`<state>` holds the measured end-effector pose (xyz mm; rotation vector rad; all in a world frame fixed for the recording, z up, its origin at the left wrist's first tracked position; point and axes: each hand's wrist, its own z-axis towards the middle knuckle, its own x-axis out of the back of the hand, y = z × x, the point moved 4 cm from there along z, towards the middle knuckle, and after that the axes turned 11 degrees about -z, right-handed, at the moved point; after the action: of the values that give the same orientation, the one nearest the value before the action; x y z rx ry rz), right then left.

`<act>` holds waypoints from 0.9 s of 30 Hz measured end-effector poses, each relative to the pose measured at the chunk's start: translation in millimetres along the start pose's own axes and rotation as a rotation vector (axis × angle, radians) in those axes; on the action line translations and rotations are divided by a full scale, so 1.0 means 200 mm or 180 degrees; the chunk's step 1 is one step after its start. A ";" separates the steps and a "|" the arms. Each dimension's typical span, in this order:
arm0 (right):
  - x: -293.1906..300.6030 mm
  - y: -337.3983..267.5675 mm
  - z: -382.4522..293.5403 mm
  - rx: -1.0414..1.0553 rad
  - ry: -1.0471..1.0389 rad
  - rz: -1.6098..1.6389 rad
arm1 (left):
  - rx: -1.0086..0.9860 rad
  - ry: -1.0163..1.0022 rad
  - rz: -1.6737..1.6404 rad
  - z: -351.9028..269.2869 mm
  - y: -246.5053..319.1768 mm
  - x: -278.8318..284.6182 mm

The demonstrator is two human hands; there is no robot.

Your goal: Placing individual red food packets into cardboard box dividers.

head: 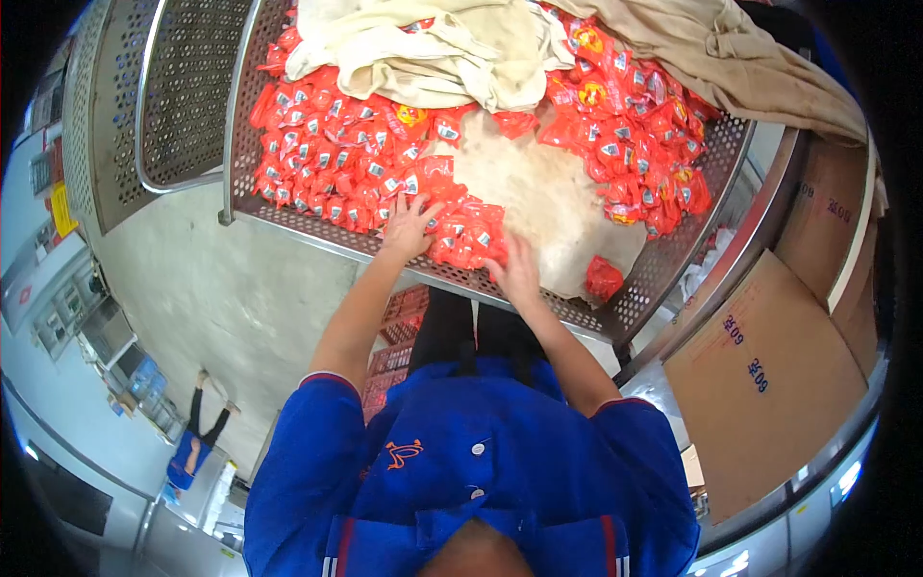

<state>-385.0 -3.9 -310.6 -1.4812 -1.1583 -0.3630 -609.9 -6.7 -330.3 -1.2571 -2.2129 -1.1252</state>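
Note:
Rows of small red plastic packets with pale labels lie in a perforated metal tray in front of me. My left hand rests on the packets near the tray's front edge, its fingers spread. Against the right side of the same front cluster of packets is my right hand, thumb apart from the fingers. Neither hand visibly grips a packet. Beige cloth shows under the packets in the middle. One loose red packet lies at the tray's front right corner.
Cream cloth and a brown cloth cover the far packets. More red packets are heaped at right. Cardboard boxes stand right of the tray. At left are a perforated metal rack and, farther off, another person.

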 end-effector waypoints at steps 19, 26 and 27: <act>0.27 -0.28 1.03 0.0845 0.1228 -0.1588 | -0.0241 0.0744 -0.0051 0.00 0.00 0.01; 0.44 -0.06 1.35 0.0039 -0.0303 0.0396 | -0.0181 0.0801 -0.0179 0.05 0.00 -0.03; 0.53 -0.12 1.28 -0.0289 -0.0503 0.0923 | -0.0145 0.0810 -0.0175 0.04 -0.02 -0.01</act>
<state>-450.5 265.1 -289.6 -1.7554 -1.0404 -0.1012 -610.7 -3.1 -338.0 -1.0122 -2.0534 -1.2854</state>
